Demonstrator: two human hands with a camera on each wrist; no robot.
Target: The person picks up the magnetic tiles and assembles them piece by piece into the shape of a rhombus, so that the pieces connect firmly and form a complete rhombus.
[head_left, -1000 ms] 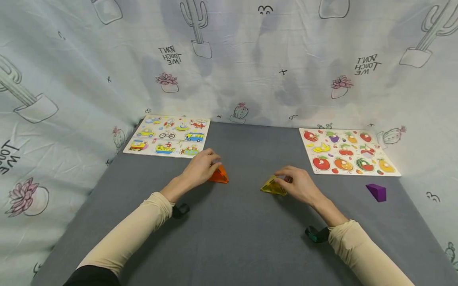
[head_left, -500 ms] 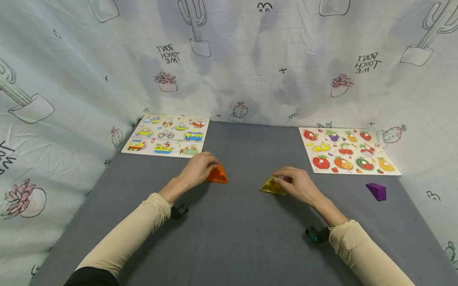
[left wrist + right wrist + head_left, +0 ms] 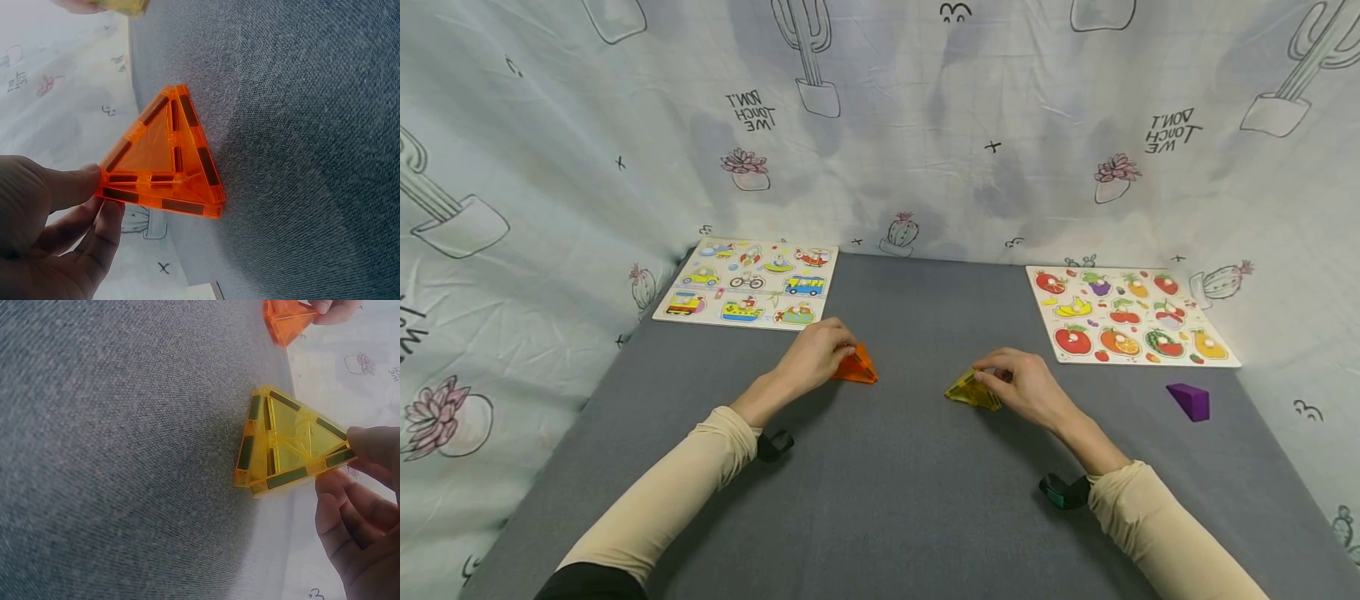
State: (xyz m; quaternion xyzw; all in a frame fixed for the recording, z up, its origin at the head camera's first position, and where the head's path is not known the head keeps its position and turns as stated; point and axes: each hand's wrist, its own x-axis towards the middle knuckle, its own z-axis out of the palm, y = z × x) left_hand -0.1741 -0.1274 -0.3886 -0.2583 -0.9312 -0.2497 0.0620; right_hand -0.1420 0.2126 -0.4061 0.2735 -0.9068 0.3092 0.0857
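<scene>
Grey cloth (image 3: pixel 880 500) spreads broadly on the near side, giving both wrists space to draw back, though the dark bands hanging under the left wrist (image 3: pixel 773 446) and right wrist (image 3: pixel 1063 492) could drag if the arms dropped. Farther in, the right hand (image 3: pixel 1028 385) pinches one corner of a yellow see-through pyramid (image 3: pixel 973 392), thumb and fingertips closed to the corner's thickness. To its left and slightly farther, the left hand (image 3: pixel 814 354) has the same narrow pinch on an orange pyramid (image 3: pixel 859 367). Whether either base touches the cloth, I cannot tell.

Such small holds could let a piece swivel or slip — a sideways pull might do it. Dark strips along the edges may be magnets; brought close askew, the pyramids could snap together crooked or pull their panels apart.

Bare cloth lies between the two, room enough to move sideways. A purple block (image 3: pixel 1189 403) sits well right, near the slanting right edge. Beyond, the vehicle board (image 3: pixel 711 317) at far left limits the left hand, the fruit board (image 3: pixel 1150 317) the right — and the printed curtain (image 3: pixel 910 125) bounds the far edge.
</scene>
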